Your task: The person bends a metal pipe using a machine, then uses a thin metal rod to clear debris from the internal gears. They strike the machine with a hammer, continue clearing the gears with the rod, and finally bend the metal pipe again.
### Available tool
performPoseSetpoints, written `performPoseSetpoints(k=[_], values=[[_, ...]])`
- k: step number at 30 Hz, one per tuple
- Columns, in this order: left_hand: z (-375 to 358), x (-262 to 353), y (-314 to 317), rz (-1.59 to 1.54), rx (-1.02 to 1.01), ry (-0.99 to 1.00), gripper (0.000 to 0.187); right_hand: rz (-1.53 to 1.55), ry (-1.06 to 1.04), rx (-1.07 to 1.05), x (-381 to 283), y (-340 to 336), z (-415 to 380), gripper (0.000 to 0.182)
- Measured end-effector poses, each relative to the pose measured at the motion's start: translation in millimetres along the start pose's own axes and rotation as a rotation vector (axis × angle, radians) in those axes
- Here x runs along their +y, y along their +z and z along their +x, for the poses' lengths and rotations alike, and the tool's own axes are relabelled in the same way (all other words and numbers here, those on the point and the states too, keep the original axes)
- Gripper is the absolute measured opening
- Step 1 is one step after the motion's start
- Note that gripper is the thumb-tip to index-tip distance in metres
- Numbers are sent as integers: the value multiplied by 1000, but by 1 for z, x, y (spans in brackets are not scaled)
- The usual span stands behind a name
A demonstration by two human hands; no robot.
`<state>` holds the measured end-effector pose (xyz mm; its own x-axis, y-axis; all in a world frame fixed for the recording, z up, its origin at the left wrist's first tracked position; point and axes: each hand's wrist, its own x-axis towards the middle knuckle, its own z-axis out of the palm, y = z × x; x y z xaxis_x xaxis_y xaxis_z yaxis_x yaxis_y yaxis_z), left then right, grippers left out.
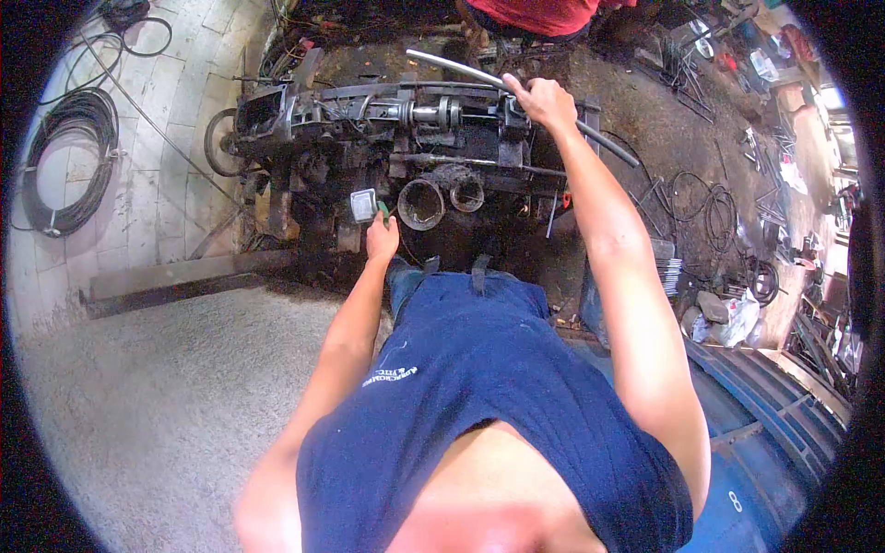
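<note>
My right hand [548, 103] is closed around a long grey metal pipe [454, 65], which slants over the right part of a dark, greasy machine [369, 109]. Lower and to the left, my left hand [382, 239] is closed on a small green-handled tool [383, 212]. What its far end looks like is hidden. Right beside the green handle is a small square whitish container [363, 205] with a pale rim. Two round metal cups [421, 205] sit on the machine just right of my left hand.
A person in a red shirt [551, 14] is across the machine. Black cable coils [69, 161] lie on the tiled floor at left. At right are loose rods [687, 78], more cable [705, 205] and a white plastic bag [740, 318]. Blue ribbed metal [770, 433] is at lower right.
</note>
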<state>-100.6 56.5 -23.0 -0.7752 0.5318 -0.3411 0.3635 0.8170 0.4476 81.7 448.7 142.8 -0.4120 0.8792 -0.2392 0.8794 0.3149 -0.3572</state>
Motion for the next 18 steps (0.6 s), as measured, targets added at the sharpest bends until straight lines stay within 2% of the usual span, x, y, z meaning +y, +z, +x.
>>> performPoseSetpoints(k=[7,13,18], values=[[-1,2,-3,9,-5,1,51,-8,-18,-72,-8,-6,-4,90],[-4,8,-6,-15,-38,-34,51,-16,-19,-52,0,-2,-3,91],[-2,2,-2,-20,16,24,51,9,-9,-75,1,-5,0,88]])
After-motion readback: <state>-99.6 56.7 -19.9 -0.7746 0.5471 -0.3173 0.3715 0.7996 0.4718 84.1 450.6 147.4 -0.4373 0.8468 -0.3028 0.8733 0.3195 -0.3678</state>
